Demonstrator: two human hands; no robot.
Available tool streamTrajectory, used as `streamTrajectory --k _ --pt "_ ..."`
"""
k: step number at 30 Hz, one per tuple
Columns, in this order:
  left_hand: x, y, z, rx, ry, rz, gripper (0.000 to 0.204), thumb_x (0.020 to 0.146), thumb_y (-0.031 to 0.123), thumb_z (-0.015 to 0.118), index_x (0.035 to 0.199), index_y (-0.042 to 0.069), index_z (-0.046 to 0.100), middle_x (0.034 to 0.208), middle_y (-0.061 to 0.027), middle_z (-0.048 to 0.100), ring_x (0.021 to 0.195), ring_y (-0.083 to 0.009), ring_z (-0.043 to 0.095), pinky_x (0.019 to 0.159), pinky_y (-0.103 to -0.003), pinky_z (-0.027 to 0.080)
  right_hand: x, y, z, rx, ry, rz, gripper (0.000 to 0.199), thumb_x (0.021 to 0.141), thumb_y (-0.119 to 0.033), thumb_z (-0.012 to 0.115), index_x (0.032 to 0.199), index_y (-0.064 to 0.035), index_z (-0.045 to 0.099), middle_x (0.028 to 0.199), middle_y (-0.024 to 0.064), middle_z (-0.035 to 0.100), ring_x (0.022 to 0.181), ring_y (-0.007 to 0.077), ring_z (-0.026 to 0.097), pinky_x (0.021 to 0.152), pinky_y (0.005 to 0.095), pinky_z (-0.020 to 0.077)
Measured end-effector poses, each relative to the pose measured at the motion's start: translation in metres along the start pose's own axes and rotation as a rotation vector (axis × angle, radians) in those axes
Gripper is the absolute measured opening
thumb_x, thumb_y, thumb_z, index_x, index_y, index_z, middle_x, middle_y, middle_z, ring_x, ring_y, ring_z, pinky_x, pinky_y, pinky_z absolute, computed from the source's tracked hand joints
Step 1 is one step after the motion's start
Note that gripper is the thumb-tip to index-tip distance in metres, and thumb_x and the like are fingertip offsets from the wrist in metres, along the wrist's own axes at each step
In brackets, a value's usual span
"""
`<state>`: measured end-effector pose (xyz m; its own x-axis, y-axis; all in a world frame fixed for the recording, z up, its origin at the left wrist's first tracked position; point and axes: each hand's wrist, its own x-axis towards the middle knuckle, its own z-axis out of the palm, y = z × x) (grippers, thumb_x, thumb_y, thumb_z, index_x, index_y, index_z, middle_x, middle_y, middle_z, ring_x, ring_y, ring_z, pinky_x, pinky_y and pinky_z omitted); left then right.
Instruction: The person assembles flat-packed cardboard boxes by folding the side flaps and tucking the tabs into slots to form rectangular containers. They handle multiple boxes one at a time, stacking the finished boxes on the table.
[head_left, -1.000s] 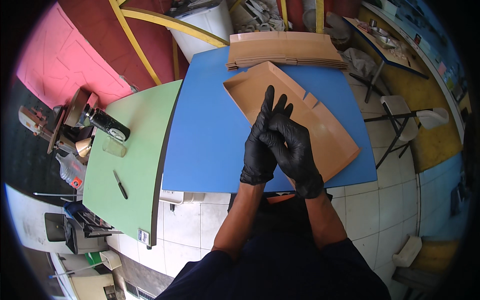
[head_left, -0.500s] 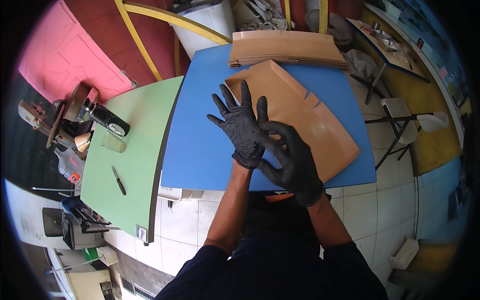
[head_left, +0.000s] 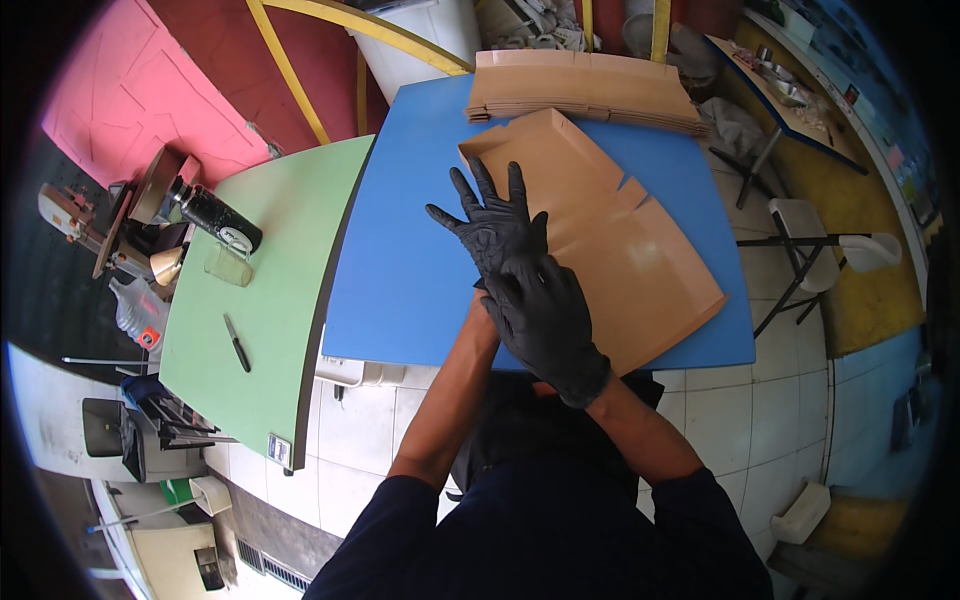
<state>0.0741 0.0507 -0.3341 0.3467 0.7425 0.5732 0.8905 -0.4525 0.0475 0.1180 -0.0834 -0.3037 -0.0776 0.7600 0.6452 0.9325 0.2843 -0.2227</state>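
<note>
Both hands wear black gloves and are raised over the near part of the blue table (head_left: 390,270). My left hand (head_left: 495,222) has its fingers spread and holds nothing. Across its palm and wrist lies my right hand (head_left: 550,325), fingers bent and closed on the left glove near the cuff; the exact pinch is partly hidden. Beneath and beyond the hands a brown cardboard sheet (head_left: 640,265) lies at an angle, its edges creased and a slit cut in its far right side. A stack of folded brown cardboard (head_left: 585,88) lies along the table's far edge.
At the left, a green table (head_left: 280,230) holds a knife (head_left: 237,342), a clear glass (head_left: 228,265) and a black bottle (head_left: 217,217). A folding chair (head_left: 805,245) stands at the right. Yellow metal bars (head_left: 370,32) rise behind the blue table.
My right hand has moved left and closed on the left glove around the wrist; before, its fingers were apart beside it. The view has shifted slightly.
</note>
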Motion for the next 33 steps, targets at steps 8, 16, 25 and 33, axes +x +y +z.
streamTrajectory --k 8,16,25,33 --pt "-0.006 0.002 -0.003 -0.047 -0.084 0.146 0.072 0.096 0.053 0.06 0.158 0.019 0.044 0.166 -0.0287 0.031 0.158 -0.0515 0.012 0.109 -0.088 -0.003 0.007 -0.013 0.008 0.285 0.098 0.11 0.02 0.09 -0.004 0.065 0.109 0.0007 0.066 0.111 0.0193 0.063 0.096 0.0372 0.063 0.082 0.0464 0.0514" --pt "0.01 0.006 -0.037 -0.533 -0.408 -0.146 0.094 0.094 0.081 0.047 0.151 0.006 0.054 0.16 -0.0289 0.041 0.153 -0.0483 0.029 0.121 -0.07 0.018 -0.003 -0.053 -0.031 0.371 -0.215 -0.179 0.019 0.084 -0.004 0.066 0.102 -0.0009 0.063 0.105 0.0139 0.062 0.104 0.0329 0.061 0.088 0.0444 0.049" --pt "0.043 -0.032 -0.064 -2.82 -0.262 -0.414 0.086 0.098 0.08 0.031 0.156 0.018 0.047 0.16 -0.0229 0.043 0.148 -0.0416 0.04 0.122 -0.069 0.022 0.007 -0.027 -0.008 0.6 0.262 0.098 0.036 0.091 -0.002 0.074 0.126 -0.003 0.067 0.136 0.018 0.057 0.124 0.0356 0.057 0.101 0.0429 0.0486" --pt "0.048 -0.017 -0.074 -2.722 -0.143 -0.593 0.077 0.097 0.072 0.05 0.148 0.015 0.056 0.152 -0.0219 0.053 0.142 -0.0406 0.048 0.121 -0.068 0.025 0.019 -0.018 0.013 1.029 0.427 0.319 0.002 0.103 -0.003 0.061 0.104 -0.0005 0.061 0.1 0.0109 0.062 0.091 0.0192 0.061 0.084 0.0348 0.0516"
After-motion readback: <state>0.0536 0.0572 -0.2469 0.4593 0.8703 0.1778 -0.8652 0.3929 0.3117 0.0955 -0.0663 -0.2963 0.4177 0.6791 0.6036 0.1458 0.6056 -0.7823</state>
